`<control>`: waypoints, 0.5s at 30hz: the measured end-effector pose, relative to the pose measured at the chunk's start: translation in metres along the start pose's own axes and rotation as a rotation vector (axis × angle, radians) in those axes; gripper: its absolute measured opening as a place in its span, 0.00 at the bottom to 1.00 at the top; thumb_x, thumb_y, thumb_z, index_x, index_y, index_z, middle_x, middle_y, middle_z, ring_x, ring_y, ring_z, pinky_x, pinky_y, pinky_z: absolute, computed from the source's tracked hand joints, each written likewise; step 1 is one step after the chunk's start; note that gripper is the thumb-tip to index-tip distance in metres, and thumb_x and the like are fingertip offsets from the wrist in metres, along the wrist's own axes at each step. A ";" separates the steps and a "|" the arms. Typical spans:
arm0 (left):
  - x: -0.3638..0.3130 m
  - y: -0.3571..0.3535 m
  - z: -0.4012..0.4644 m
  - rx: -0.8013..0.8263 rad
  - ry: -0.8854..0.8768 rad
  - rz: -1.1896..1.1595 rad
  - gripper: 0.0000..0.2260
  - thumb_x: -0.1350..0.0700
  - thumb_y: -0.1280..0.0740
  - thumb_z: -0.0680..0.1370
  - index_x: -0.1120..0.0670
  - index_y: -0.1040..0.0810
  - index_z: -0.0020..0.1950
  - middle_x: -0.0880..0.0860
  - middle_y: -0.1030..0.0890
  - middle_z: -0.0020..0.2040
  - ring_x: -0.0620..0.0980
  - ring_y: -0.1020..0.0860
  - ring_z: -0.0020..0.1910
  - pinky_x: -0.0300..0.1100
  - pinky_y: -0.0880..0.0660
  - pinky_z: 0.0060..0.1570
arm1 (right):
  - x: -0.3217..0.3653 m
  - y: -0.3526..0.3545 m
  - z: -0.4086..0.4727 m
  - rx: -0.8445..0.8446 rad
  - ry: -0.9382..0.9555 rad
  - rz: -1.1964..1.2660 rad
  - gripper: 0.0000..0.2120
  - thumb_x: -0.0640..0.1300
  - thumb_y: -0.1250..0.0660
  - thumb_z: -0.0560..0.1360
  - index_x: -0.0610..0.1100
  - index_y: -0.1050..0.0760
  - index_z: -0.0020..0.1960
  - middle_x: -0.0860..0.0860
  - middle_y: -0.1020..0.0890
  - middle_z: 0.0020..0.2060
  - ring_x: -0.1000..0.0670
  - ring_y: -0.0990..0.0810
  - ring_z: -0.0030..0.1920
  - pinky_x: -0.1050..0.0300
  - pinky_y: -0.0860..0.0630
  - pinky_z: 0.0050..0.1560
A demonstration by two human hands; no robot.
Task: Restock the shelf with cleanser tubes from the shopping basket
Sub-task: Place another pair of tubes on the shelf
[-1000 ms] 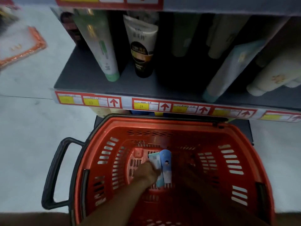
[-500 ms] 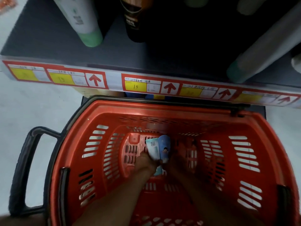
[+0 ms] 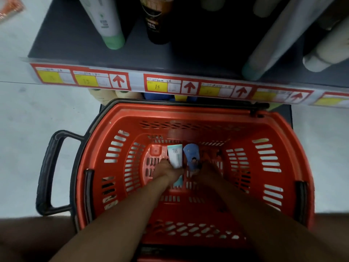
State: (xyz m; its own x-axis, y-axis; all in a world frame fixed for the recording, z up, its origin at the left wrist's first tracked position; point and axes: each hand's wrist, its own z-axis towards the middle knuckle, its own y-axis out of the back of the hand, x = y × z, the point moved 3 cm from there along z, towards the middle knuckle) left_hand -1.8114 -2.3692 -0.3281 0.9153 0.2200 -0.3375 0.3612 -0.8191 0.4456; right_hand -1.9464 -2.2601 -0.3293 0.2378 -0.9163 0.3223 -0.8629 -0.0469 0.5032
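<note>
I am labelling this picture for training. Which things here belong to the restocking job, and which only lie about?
Belong to the job:
- white tube, held by the left hand
- blue tube, at the right hand; its grip is not clear
- red basket
- shelf

Only lying about:
- price labels
- orange packet on the floor

I see both hands deep in the red basket (image 3: pixel 287 167): my left hand (image 3: pixel 166 172) grips a white tube (image 3: pixel 175 156), my right hand (image 3: pixel 208 172) holds a blue tube (image 3: pixel 191 155), below the dark shelf (image 3: pixel 79 48).
</note>
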 end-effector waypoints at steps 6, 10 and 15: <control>-0.020 0.023 -0.040 -0.048 -0.104 0.090 0.30 0.41 0.21 0.66 0.54 0.19 0.63 0.55 0.15 0.58 0.54 0.15 0.52 0.46 0.17 0.49 | -0.001 0.028 -0.041 -0.091 0.053 0.023 0.17 0.47 0.24 0.70 0.42 0.18 0.57 0.45 0.14 0.53 0.46 0.15 0.52 0.54 0.18 0.50; -0.039 0.037 -0.077 -0.098 -0.206 0.105 0.29 0.41 0.23 0.66 0.53 0.18 0.63 0.54 0.14 0.57 0.52 0.15 0.49 0.45 0.16 0.45 | 0.008 0.054 -0.078 -0.216 0.153 -0.001 0.15 0.47 0.27 0.73 0.41 0.18 0.56 0.43 0.14 0.51 0.43 0.15 0.53 0.57 0.24 0.45; -0.070 0.060 -0.130 -0.183 -0.328 0.096 0.25 0.47 0.21 0.70 0.55 0.21 0.62 0.55 0.16 0.56 0.54 0.17 0.49 0.46 0.17 0.43 | 0.022 0.094 -0.128 -0.333 0.227 0.029 0.26 0.54 0.27 0.73 0.39 0.25 0.64 0.41 0.18 0.59 0.39 0.18 0.59 0.54 0.25 0.53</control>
State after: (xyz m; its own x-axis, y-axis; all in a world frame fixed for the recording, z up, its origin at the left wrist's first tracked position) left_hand -1.8311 -2.3652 -0.1702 0.8515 -0.0584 -0.5210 0.3298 -0.7129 0.6188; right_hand -1.9651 -2.2338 -0.1721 0.3402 -0.8023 0.4905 -0.6879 0.1433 0.7115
